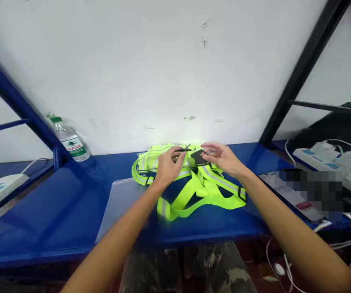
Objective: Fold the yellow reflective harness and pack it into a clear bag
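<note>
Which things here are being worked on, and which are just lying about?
In use:
- yellow straps, under both hands
- black piece, at the left hand
- black pad, at the right hand

Apparently just lying about:
- bottle
- plastic sheet
- power strips

Bright, diffuse light; soft shadows, motion-blurred forearms, stretched and smeared edges.
</note>
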Available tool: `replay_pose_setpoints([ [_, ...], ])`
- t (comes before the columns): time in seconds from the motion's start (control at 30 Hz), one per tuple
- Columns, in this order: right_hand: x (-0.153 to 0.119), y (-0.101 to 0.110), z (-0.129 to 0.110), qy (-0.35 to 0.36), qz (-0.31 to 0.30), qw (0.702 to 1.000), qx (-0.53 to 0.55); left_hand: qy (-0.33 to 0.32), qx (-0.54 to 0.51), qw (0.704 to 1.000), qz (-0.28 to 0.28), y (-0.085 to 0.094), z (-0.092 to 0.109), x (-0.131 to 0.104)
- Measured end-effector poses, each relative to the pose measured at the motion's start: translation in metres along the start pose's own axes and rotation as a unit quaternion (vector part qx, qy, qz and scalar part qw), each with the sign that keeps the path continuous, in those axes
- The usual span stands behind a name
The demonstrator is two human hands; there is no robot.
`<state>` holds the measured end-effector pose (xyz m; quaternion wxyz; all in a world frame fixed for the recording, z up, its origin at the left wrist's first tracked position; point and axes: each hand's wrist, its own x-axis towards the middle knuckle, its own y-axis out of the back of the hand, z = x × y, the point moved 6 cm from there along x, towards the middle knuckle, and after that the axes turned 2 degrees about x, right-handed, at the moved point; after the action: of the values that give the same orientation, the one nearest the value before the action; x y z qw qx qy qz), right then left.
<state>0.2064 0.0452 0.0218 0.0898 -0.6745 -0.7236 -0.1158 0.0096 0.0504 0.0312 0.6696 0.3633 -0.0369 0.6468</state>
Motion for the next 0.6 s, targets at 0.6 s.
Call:
replay_pose_setpoints([
  [0.6,-0.003,-0.008,0.037,-0.086,0.037,0.987,0.131,-0.099,0.123,0.986,0.058,-0.016,0.002,-0.033],
])
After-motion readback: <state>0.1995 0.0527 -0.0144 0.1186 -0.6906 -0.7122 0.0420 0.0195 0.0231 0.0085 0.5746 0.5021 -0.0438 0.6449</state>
